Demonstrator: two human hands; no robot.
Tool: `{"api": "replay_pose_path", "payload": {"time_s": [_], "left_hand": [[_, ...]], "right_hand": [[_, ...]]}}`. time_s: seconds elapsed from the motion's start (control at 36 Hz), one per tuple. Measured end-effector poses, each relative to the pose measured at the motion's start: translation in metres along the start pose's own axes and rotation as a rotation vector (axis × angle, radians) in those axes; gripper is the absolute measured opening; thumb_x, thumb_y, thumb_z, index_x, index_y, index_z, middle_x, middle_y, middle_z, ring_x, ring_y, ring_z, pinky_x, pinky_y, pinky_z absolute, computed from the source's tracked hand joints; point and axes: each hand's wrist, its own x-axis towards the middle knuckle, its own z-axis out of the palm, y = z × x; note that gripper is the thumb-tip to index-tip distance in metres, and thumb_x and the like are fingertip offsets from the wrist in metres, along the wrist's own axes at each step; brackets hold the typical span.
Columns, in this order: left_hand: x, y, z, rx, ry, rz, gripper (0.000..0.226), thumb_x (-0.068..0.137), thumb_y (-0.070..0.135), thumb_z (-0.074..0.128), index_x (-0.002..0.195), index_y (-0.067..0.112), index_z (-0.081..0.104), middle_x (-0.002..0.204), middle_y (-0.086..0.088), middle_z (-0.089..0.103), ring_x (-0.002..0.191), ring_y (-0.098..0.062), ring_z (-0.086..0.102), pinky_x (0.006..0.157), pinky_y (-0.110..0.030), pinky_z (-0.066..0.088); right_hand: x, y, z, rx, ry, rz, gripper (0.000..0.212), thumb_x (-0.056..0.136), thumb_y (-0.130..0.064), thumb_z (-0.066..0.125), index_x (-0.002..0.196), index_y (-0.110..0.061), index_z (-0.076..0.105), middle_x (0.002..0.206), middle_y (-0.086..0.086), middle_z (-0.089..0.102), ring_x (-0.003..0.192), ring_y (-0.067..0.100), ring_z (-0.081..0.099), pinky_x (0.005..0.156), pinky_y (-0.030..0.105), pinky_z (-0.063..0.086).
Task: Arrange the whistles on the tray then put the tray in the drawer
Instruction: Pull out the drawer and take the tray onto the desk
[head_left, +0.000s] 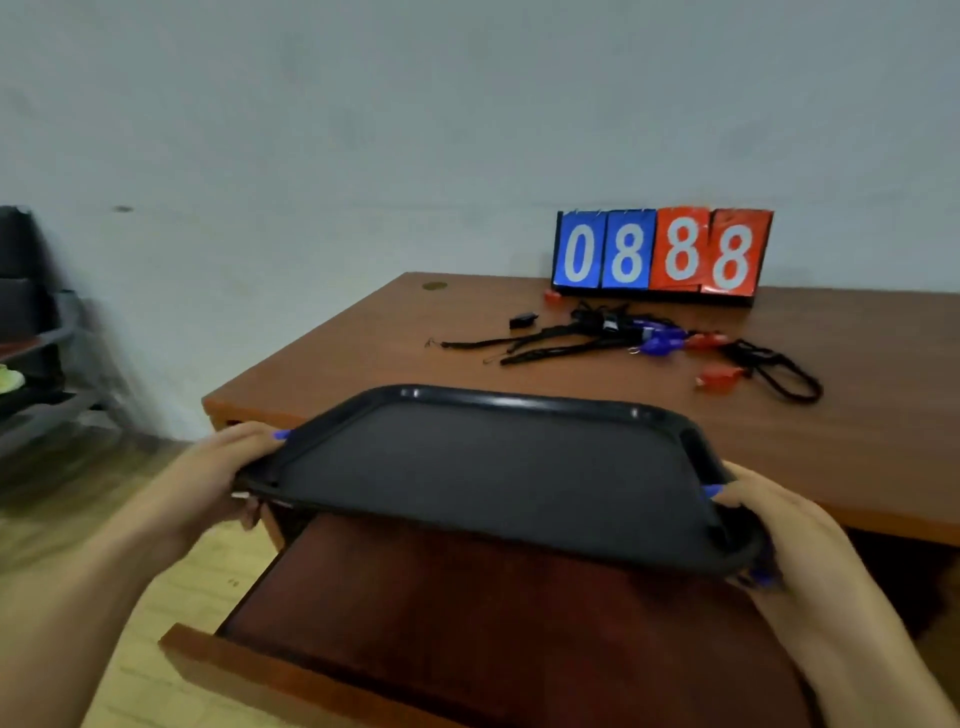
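A black plastic tray (483, 462) with nothing on it hangs in the air above the open wooden drawer (467, 613), tilted slightly toward me. My left hand (208, 478) grips its left rim and my right hand (774, 525) grips its right rim. On the brown table (363, 358) behind the tray lie several whistles with black lanyards: a blue whistle (660, 340), a red whistle (719, 378), another red one (706, 340) and a black whistle (522, 319). The cords are tangled together.
A flip scoreboard (662, 252) showing 0888 stands at the back of the table against the grey wall. A small red piece (551, 297) lies just in front of it. A dark shelf rack (36, 353) stands at the far left on the wooden floor.
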Motion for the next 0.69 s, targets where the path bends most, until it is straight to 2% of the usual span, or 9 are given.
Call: {"api": "replay_pose_path", "payload": {"time_s": [0.06, 0.14, 0.25, 0.33, 0.39, 0.47, 0.56, 0.61, 0.69], "left_hand": [[0.009, 0.006, 0.024, 0.038, -0.056, 0.025, 0.022, 0.094, 0.021, 0.048, 0.092, 0.007, 0.065, 0.063, -0.007, 0.054, 0.047, -0.017, 0.046, 0.04, -0.025, 0.038], [0.021, 0.019, 0.06, 0.121, -0.145, 0.071, 0.021, 0.096, 0.019, 0.046, 0.089, 0.008, 0.063, 0.078, -0.013, 0.056, 0.054, -0.021, 0.05, 0.039, -0.024, 0.043], [0.032, 0.032, 0.098, 0.171, -0.213, 0.123, 0.018, 0.095, 0.019, 0.048, 0.102, 0.007, 0.06, 0.084, -0.012, 0.059, 0.052, -0.019, 0.051, 0.038, -0.023, 0.045], [0.038, 0.031, 0.119, 0.193, -0.255, 0.22, 0.022, 0.094, 0.023, 0.051, 0.114, 0.027, 0.045, 0.091, -0.005, 0.059, 0.056, -0.015, 0.051, 0.044, -0.023, 0.043], [0.042, 0.025, 0.129, 0.286, -0.265, 0.288, 0.028, 0.093, 0.03, 0.05, 0.119, 0.032, 0.04, 0.098, 0.006, 0.057, 0.065, -0.011, 0.053, 0.051, -0.02, 0.042], [0.052, 0.007, 0.137, 0.51, -0.257, 0.459, 0.049, 0.089, 0.051, 0.038, 0.13, 0.026, 0.045, 0.11, 0.017, 0.052, 0.092, 0.001, 0.05, 0.071, -0.013, 0.039], [0.055, -0.007, 0.135, 0.625, -0.193, 0.587, 0.081, 0.077, 0.08, 0.012, 0.127, 0.03, 0.05, 0.094, 0.017, 0.049, 0.091, 0.003, 0.046, 0.074, -0.013, 0.036], [0.056, -0.012, 0.133, 0.72, -0.093, 0.685, 0.094, 0.069, 0.085, -0.002, 0.126, 0.033, 0.051, 0.099, 0.016, 0.044, 0.094, -0.003, 0.041, 0.079, -0.018, 0.036], [0.056, -0.013, 0.134, 0.733, -0.042, 0.81, 0.075, 0.076, 0.08, 0.004, 0.135, 0.045, 0.037, 0.134, 0.011, 0.031, 0.123, -0.012, 0.029, 0.104, -0.031, 0.025]], "right_hand": [[0.0, -0.004, -0.016, 0.109, 0.18, -0.008, 0.034, 0.083, -0.005, 0.051, 0.108, -0.023, 0.062, 0.092, 0.002, 0.065, 0.079, 0.024, 0.06, 0.057, 0.031, 0.045], [0.0, -0.006, -0.038, 0.244, 0.337, -0.064, 0.025, 0.083, -0.006, 0.052, 0.097, -0.023, 0.065, 0.094, 0.0, 0.066, 0.082, 0.021, 0.062, 0.066, 0.033, 0.045], [0.005, -0.005, -0.058, 0.382, 0.477, -0.094, 0.015, 0.086, -0.011, 0.054, 0.087, -0.021, 0.065, 0.096, 0.002, 0.065, 0.078, 0.02, 0.061, 0.065, 0.03, 0.045], [0.015, -0.004, -0.068, 0.298, 0.544, -0.103, 0.015, 0.087, -0.012, 0.056, 0.082, -0.023, 0.065, 0.092, 0.002, 0.065, 0.078, 0.021, 0.061, 0.067, 0.033, 0.047], [0.019, -0.002, -0.072, 0.199, 0.584, -0.117, 0.015, 0.088, -0.01, 0.056, 0.082, -0.02, 0.065, 0.088, 0.003, 0.064, 0.075, 0.02, 0.059, 0.063, 0.033, 0.047], [0.023, 0.003, -0.075, 0.139, 0.63, -0.127, 0.01, 0.087, -0.005, 0.058, 0.094, -0.009, 0.064, 0.081, 0.003, 0.061, 0.07, 0.019, 0.056, 0.057, 0.032, 0.044], [0.025, 0.007, -0.076, 0.116, 0.64, -0.132, 0.012, 0.086, -0.004, 0.059, 0.097, -0.007, 0.064, 0.079, 0.004, 0.061, 0.068, 0.02, 0.055, 0.056, 0.033, 0.044], [0.026, 0.008, -0.077, 0.095, 0.632, -0.144, 0.009, 0.087, -0.004, 0.058, 0.094, -0.007, 0.064, 0.077, 0.003, 0.06, 0.066, 0.018, 0.054, 0.055, 0.032, 0.043], [0.028, 0.012, -0.079, 0.095, 0.665, -0.216, 0.012, 0.087, -0.002, 0.057, 0.09, -0.012, 0.063, 0.077, -0.001, 0.059, 0.067, 0.015, 0.053, 0.055, 0.029, 0.041]]}}
